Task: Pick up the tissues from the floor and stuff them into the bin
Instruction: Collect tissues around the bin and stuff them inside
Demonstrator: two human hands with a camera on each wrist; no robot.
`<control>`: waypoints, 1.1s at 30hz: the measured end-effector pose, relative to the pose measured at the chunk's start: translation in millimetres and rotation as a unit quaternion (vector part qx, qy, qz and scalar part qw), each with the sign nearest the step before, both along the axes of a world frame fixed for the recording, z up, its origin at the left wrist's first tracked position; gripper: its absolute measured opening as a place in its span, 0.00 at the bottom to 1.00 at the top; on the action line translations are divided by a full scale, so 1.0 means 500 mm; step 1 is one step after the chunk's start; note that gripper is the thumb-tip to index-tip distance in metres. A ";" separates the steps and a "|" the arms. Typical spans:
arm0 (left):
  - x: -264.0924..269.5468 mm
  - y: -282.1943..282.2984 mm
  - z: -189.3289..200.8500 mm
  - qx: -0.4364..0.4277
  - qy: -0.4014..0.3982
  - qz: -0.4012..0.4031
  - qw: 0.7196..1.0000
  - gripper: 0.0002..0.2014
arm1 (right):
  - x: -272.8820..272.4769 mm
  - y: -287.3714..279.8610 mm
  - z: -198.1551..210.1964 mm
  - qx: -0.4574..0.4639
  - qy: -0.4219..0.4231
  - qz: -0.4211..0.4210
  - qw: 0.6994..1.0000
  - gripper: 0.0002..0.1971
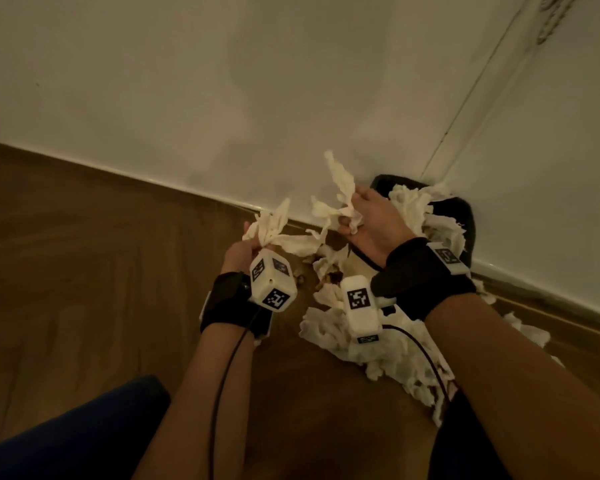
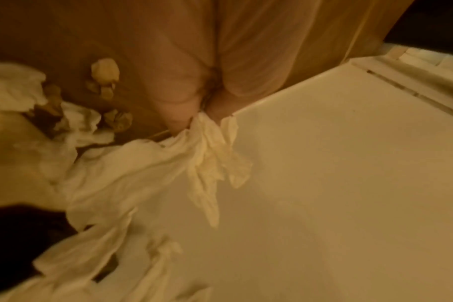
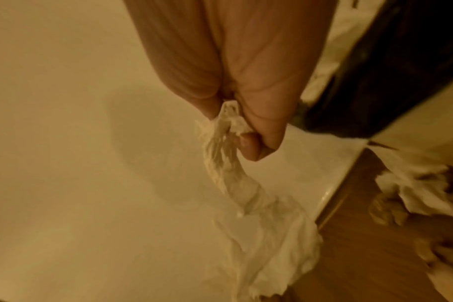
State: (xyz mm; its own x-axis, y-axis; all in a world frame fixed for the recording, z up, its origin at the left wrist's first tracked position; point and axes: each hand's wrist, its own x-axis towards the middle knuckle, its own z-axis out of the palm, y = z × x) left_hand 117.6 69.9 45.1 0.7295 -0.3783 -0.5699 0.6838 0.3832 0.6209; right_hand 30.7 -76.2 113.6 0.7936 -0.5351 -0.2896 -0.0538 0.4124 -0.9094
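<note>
Both hands are raised above the wooden floor [image 1: 84, 258], apart from each other, each closed on tissue. The left hand [image 1: 238, 252] pinches a bunch of tissue [image 1: 274, 223] between fingers and thumb, and loose ends fan out beyond its fingertips. The right hand [image 1: 371, 223] has its fingers curled round a twisted strip of tissue [image 1: 340, 181] that stands up past the knuckles and trails down toward the left hand's bunch; whether the two pieces join cannot be told. Just beyond the right hand, against the white wall [image 1: 257, 81], sits the dark bin [image 1: 465, 216], with crumpled tissues [image 1: 416, 206] spilling over its rim. More tissues lie in a heap on the floor [image 1: 329, 330] below the right wrist, between the two forearms and out to the right. Small crumpled scraps [image 2: 105, 75] lie on the floor between the hands.
</note>
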 end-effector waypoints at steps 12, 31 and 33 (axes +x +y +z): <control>-0.078 -0.233 0.113 -0.164 -0.040 -0.028 0.985 0.26 | -0.140 -0.186 0.054 -0.033 -0.063 -0.145 0.987 0.07; -0.150 -0.335 0.025 0.371 -0.643 -0.265 0.615 0.11 | -0.145 -0.250 -0.050 -0.537 0.395 0.100 0.739 0.16; -0.141 -0.336 0.023 0.408 -0.662 -0.295 0.555 0.09 | -0.139 -0.240 -0.054 -0.553 0.390 0.159 0.719 0.19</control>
